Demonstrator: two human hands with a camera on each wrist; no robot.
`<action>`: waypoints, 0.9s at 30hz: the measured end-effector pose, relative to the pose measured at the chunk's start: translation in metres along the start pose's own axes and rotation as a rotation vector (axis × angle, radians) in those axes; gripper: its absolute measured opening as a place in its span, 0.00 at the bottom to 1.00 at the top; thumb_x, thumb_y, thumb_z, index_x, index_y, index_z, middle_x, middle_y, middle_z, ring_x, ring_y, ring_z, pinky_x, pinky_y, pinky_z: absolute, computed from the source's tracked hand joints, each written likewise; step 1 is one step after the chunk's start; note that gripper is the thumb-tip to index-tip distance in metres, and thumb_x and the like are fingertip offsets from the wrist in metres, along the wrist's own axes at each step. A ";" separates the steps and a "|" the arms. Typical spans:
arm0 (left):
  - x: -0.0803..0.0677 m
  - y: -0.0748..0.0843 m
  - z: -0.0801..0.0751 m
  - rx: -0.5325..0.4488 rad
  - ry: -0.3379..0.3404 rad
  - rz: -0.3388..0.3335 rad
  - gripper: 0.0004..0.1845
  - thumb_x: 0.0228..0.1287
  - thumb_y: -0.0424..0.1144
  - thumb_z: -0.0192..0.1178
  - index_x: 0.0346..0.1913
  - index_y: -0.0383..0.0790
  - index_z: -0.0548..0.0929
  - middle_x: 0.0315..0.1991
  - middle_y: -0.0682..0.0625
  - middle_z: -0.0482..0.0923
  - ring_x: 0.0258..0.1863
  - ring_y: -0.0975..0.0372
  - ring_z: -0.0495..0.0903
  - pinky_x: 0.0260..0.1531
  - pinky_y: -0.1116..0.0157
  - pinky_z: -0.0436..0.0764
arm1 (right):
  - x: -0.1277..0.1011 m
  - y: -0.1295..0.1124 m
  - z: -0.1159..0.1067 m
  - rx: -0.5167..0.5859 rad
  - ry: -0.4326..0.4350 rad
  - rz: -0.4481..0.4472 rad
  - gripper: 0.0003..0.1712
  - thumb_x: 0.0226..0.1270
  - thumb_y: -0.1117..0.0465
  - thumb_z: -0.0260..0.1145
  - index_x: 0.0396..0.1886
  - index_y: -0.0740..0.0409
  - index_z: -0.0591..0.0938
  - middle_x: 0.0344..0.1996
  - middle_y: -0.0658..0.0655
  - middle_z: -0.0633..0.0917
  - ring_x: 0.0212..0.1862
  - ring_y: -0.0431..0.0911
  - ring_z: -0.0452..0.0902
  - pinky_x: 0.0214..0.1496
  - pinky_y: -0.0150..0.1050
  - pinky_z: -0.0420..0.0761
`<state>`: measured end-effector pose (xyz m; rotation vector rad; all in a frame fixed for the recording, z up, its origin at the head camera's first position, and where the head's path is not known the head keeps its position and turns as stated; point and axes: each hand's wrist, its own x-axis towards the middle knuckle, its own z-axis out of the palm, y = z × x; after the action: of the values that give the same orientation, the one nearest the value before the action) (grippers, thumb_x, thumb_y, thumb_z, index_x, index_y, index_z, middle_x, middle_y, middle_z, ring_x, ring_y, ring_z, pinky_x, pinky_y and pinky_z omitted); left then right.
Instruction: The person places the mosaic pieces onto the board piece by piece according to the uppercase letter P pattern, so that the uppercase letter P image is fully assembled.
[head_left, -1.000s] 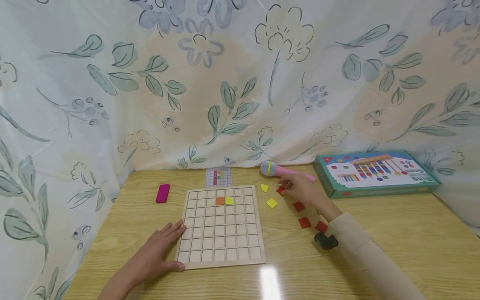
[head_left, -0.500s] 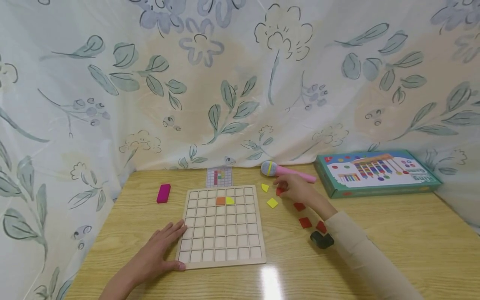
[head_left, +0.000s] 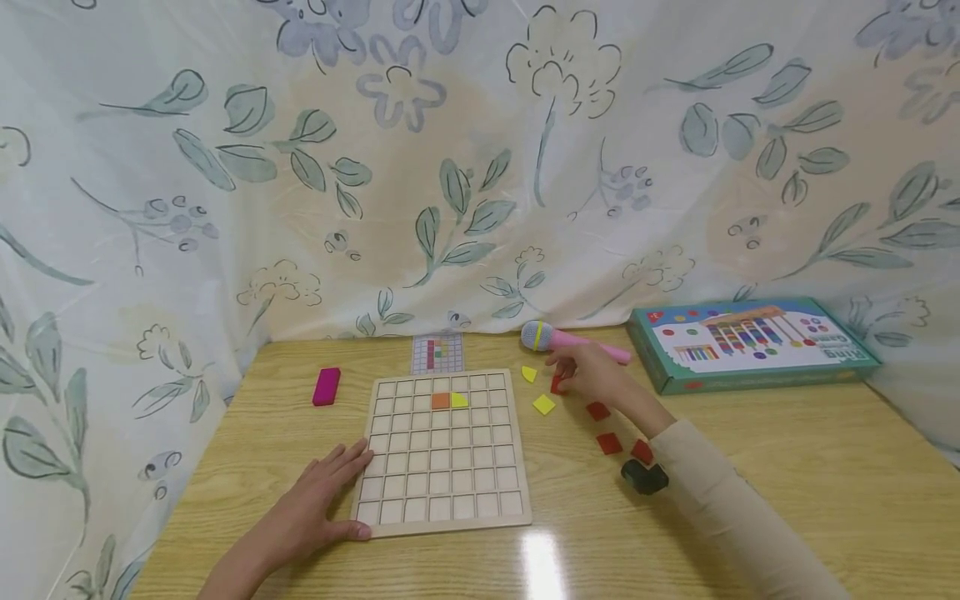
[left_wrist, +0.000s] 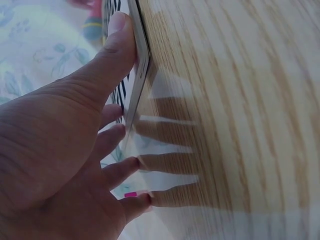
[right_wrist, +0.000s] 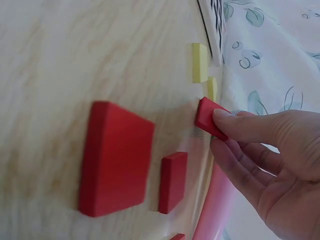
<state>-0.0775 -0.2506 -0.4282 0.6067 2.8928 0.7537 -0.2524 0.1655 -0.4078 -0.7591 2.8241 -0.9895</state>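
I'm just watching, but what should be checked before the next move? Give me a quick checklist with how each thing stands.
1. Red tile gripped: ok, the right hand pinches it.
2. Grid board steadied: ok, the left hand touches its left edge.
3. Free cells: ok, many are bare.
4. Direct path at table level: not ok, the yellow square lies between tile and board.
5. Exact cell matching the pattern card: cannot tell, its print is too small.
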 end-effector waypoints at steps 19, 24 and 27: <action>-0.001 0.000 -0.003 -0.002 -0.006 -0.005 0.52 0.46 0.63 0.70 0.71 0.36 0.67 0.73 0.40 0.60 0.71 0.37 0.56 0.65 0.33 0.53 | 0.030 -0.050 0.020 0.053 -0.077 -0.119 0.19 0.55 0.76 0.71 0.49 0.68 0.83 0.30 0.53 0.85 0.35 0.44 0.80 0.39 0.35 0.82; 0.000 0.002 -0.003 -0.002 -0.003 0.001 0.52 0.46 0.63 0.70 0.71 0.35 0.67 0.73 0.39 0.60 0.71 0.37 0.56 0.66 0.33 0.53 | 0.039 -0.066 0.033 0.061 -0.101 -0.152 0.19 0.56 0.73 0.72 0.49 0.67 0.83 0.31 0.53 0.85 0.36 0.43 0.79 0.39 0.32 0.81; 0.000 0.002 -0.003 -0.005 -0.003 0.001 0.52 0.46 0.62 0.70 0.71 0.35 0.67 0.73 0.39 0.60 0.71 0.37 0.55 0.66 0.34 0.53 | 0.044 -0.077 0.039 0.113 -0.126 -0.154 0.19 0.56 0.73 0.72 0.50 0.66 0.83 0.32 0.53 0.85 0.36 0.43 0.79 0.39 0.31 0.81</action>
<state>-0.0773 -0.2502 -0.4240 0.6078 2.8866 0.7595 -0.2496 0.0708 -0.3878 -0.9993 2.6117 -1.0701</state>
